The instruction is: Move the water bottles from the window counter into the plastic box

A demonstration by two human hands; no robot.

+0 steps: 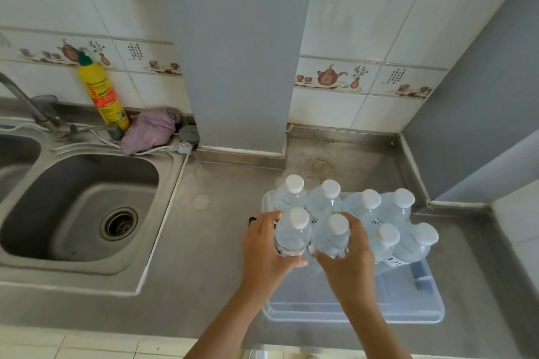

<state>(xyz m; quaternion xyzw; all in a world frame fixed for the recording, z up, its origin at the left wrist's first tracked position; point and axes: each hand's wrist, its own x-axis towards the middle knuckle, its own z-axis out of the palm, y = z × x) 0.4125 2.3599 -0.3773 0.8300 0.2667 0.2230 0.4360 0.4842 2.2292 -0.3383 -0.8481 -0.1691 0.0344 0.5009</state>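
Head view: left hand (264, 245) and right hand (347, 256) each clasped round an upright bottle in box (408, 315), labels unreadable.

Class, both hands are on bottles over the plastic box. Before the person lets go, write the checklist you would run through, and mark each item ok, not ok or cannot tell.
1. Left hand grips its bottle firmly: ok.
2. Right hand grips its bottle firmly: ok.
3. Both held bottles are upright, caps on: ok.
4. Both sit over the plastic box, not the steel counter: ok.
5. Their bases rest on the box floor: cannot tell, hands hide them.
6. The six bottles already in the box stand upright: ok.
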